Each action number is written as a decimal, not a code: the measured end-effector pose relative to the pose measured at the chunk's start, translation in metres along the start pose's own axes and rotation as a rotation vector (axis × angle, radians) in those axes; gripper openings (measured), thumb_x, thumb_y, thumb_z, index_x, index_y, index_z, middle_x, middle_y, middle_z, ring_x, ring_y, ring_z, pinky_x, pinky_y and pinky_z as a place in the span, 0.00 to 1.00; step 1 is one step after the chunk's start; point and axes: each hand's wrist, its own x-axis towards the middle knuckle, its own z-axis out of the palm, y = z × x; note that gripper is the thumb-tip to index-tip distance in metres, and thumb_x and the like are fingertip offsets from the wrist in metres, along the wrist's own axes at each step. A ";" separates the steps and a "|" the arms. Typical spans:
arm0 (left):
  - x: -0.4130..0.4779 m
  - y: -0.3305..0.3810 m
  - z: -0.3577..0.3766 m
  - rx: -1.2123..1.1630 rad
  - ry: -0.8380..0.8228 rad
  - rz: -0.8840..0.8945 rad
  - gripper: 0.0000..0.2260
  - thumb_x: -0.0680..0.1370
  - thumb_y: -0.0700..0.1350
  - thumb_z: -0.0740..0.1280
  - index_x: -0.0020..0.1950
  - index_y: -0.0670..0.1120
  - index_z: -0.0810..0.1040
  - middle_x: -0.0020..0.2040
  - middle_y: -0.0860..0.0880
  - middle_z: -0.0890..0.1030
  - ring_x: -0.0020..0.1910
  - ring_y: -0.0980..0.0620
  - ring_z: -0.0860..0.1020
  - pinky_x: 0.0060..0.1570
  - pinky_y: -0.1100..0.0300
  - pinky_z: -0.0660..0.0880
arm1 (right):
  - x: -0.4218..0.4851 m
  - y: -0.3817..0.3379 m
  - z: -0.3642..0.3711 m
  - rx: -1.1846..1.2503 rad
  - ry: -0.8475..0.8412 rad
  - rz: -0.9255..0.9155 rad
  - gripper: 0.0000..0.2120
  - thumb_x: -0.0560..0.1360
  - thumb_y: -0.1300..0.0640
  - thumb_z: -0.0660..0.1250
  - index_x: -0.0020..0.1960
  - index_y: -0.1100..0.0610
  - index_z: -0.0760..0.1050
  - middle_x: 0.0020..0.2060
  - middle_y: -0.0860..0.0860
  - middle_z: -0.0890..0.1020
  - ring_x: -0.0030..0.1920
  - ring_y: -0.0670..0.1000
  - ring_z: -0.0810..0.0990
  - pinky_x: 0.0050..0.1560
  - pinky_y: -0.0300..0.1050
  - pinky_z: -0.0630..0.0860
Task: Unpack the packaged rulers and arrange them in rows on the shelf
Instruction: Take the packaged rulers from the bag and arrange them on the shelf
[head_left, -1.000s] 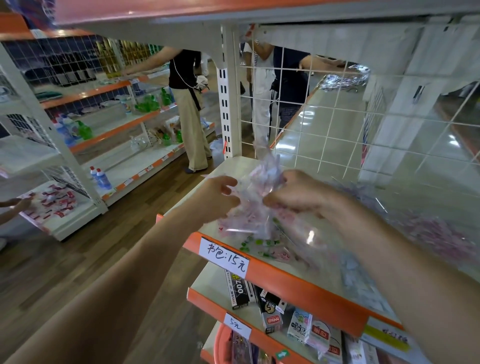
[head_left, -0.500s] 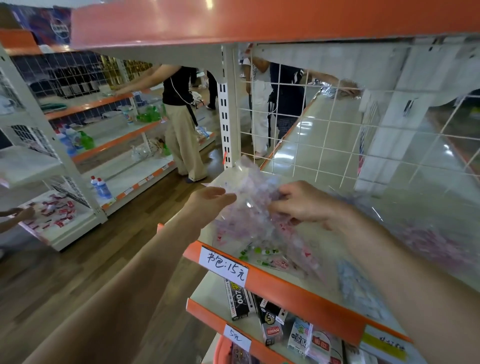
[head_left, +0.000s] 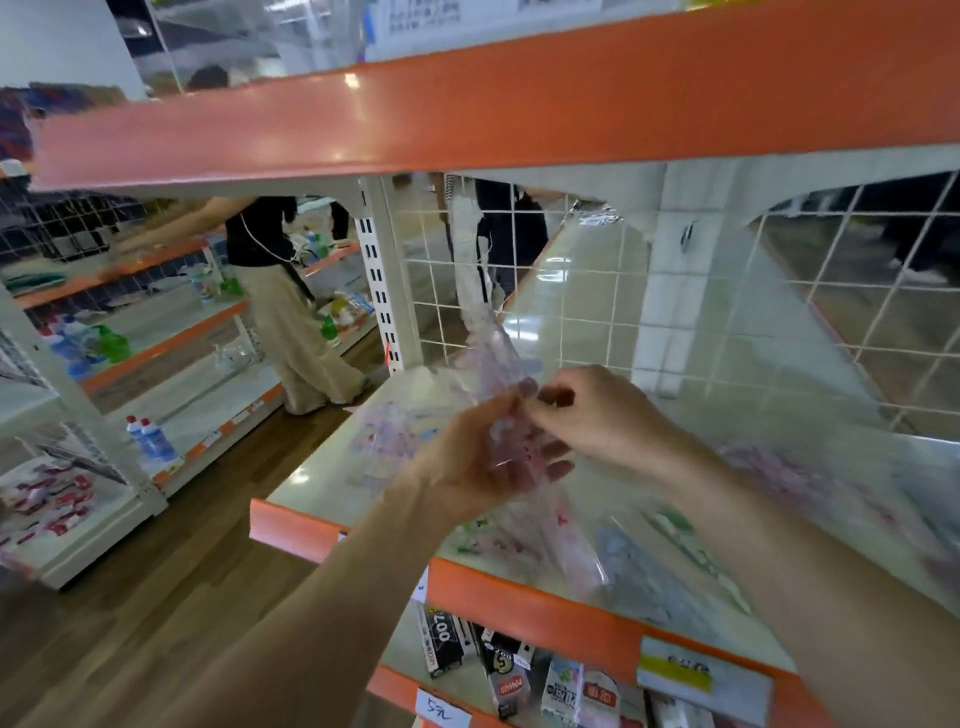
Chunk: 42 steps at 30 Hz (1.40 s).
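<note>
Both hands meet over the middle shelf (head_left: 317, 480), a pale board with an orange front edge. Between them hangs a clear packet of rulers (head_left: 493, 358) printed in pink and purple. The left hand (head_left: 480, 462) comes in from below with its fingers curled under the packet, showing blurred through the plastic, so the packet lies across its palm. The right hand (head_left: 597, 415) reaches in from the right and pinches the plastic between thumb and forefinger, just above the left hand's thumb, with its other fingers folded in. The packet's upper end stands up past both hands toward the wire mesh (head_left: 566, 291) at the back of the shelf. Its lower end trails down past the left wrist toward the orange edge (whether it touches the board there, I cannot tell).

More rulers lie flat on the shelf: a pink-printed lot (head_left: 387, 431) just left of the left hand, a blue strip (head_left: 623, 561) and a green strip (head_left: 675, 525) under the right forearm, and a pinkish heap (head_left: 789, 467) farther right, all blurred.

On the shelf below stand small boxes (head_left: 447, 644) and a handwritten price tag (head_left: 441, 711). Across the aisle a person in a black top and beige trousers (head_left: 291, 322) stands at another rack, with blue bottles (head_left: 150, 439) on its low shelf.
</note>
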 end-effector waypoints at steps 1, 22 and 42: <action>0.003 -0.003 0.005 0.025 0.004 -0.019 0.07 0.75 0.45 0.61 0.52 0.47 0.73 0.42 0.46 0.78 0.40 0.47 0.78 0.39 0.59 0.77 | -0.003 0.008 -0.012 -0.029 0.011 0.002 0.17 0.73 0.42 0.66 0.38 0.56 0.78 0.34 0.47 0.83 0.36 0.48 0.82 0.41 0.45 0.78; 0.058 -0.112 0.164 0.425 -0.135 -0.343 0.07 0.75 0.41 0.62 0.49 0.41 0.78 0.43 0.42 0.84 0.38 0.43 0.84 0.36 0.55 0.81 | -0.152 0.183 -0.213 0.667 0.626 0.490 0.07 0.77 0.62 0.65 0.40 0.57 0.74 0.28 0.52 0.80 0.25 0.45 0.76 0.22 0.32 0.65; 0.088 -0.160 0.204 0.152 0.121 -0.159 0.06 0.79 0.38 0.62 0.45 0.42 0.77 0.37 0.44 0.84 0.33 0.48 0.82 0.30 0.57 0.80 | -0.193 0.164 -0.159 0.174 0.038 0.341 0.08 0.72 0.55 0.69 0.49 0.57 0.76 0.34 0.49 0.82 0.32 0.44 0.80 0.30 0.36 0.72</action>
